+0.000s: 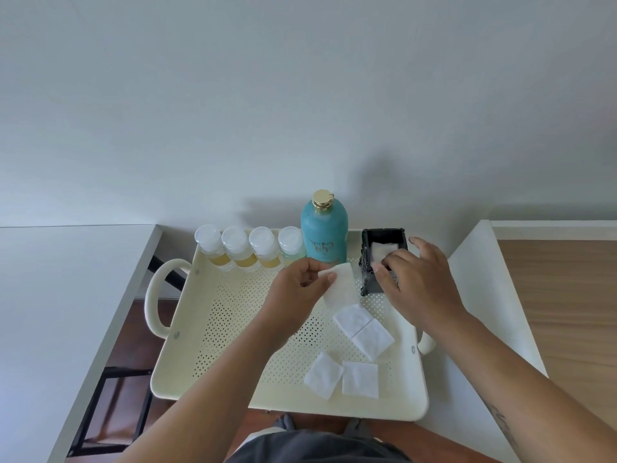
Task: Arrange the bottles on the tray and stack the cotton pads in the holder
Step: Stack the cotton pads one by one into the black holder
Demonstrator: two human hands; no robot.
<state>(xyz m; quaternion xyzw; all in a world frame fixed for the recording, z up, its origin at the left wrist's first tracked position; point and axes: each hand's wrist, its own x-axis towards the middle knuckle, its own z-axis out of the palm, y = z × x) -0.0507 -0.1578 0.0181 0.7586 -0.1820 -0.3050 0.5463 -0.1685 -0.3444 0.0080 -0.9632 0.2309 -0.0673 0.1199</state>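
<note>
A cream perforated tray (233,345) holds several small clear bottles (248,250) with white caps in a row along its far edge. A tall teal bottle (323,235) with a gold cap stands to their right. Beside it stands a black square holder (370,262) with a white cotton pad (384,250) inside. My left hand (300,285) pinches a square cotton pad (342,285) just left of the holder. My right hand (417,279) rests on the holder's near right side, fingers curled on its rim. Several loose cotton pads (362,329) lie on the tray's right half.
The tray has looped handles at the left (155,295) and right (425,344). It rests across white surfaces at the left (66,295) and right (484,295), with wooden floor showing below. A plain white wall stands right behind the bottles.
</note>
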